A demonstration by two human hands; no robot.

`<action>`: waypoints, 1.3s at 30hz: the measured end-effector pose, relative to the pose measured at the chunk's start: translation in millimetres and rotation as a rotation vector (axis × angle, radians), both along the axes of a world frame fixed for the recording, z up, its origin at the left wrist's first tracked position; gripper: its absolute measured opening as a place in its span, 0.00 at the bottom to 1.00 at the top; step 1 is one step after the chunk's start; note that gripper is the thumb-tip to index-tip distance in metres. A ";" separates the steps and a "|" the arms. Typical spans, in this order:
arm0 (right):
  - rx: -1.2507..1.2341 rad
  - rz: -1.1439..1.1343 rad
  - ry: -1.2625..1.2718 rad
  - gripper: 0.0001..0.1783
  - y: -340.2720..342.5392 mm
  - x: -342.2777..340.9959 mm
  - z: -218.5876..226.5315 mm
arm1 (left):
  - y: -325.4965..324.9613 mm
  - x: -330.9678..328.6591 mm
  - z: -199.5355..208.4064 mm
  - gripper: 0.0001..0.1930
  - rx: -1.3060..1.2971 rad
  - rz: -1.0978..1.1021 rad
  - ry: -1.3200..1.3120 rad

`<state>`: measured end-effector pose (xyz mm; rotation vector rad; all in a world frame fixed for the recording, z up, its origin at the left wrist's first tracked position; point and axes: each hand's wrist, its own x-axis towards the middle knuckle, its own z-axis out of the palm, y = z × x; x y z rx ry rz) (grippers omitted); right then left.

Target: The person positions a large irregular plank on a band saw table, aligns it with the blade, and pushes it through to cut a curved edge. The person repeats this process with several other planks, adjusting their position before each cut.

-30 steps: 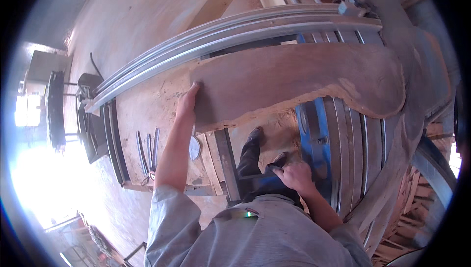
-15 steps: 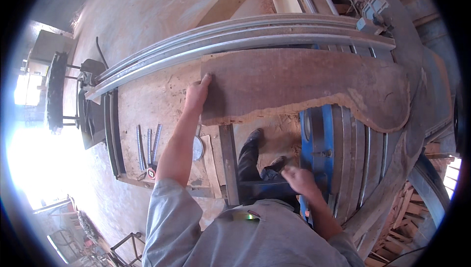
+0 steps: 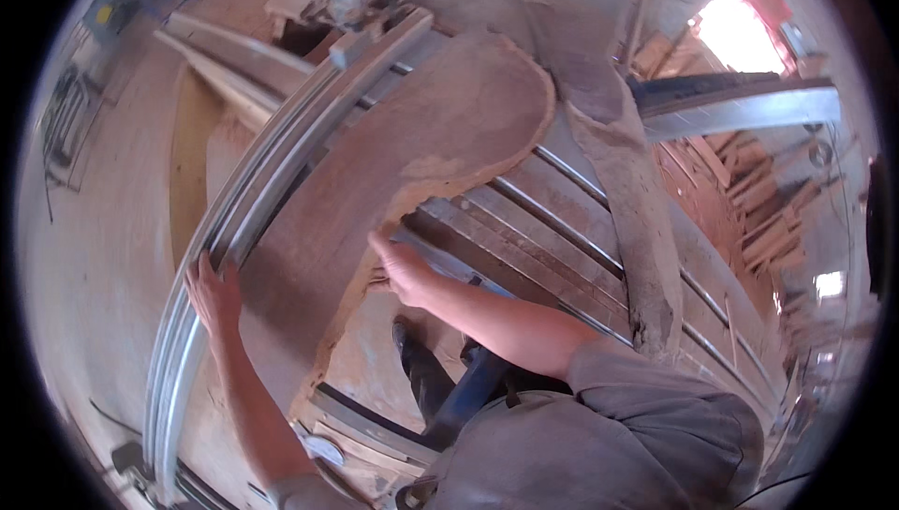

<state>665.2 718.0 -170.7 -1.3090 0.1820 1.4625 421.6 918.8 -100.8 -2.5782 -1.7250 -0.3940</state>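
A broad, dark wooden slab [image 3: 375,145] with a pale, wavy near edge and a rounded far end lies on the machine table. My left hand [image 3: 213,296] is on the slab's straight side, against the metal fence rail [image 3: 272,159], fingers spread. At the wavy edge, my right hand [image 3: 405,268] grips the slab, part of its fingers tucked beneath. The underside of the slab and those fingertips are hidden.
Metal table bars [image 3: 524,229] run beneath the slab. A long rough board [image 3: 623,220] lies across them on the right. Wood offcuts [image 3: 773,220] are heaped beyond. A round pale disc [image 3: 323,449] sits near my left forearm. My legs are below the table's gap.
The view has swung to the right. My left hand has shifted from the slab's end to its fence side. My right hand has come up from beside my body onto the wavy edge.
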 end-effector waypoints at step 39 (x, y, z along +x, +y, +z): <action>0.199 -0.144 -0.105 0.25 57.7 0.6 14.1 | 4.0 18.1 1.7 0.22 0.089 0.194 -0.134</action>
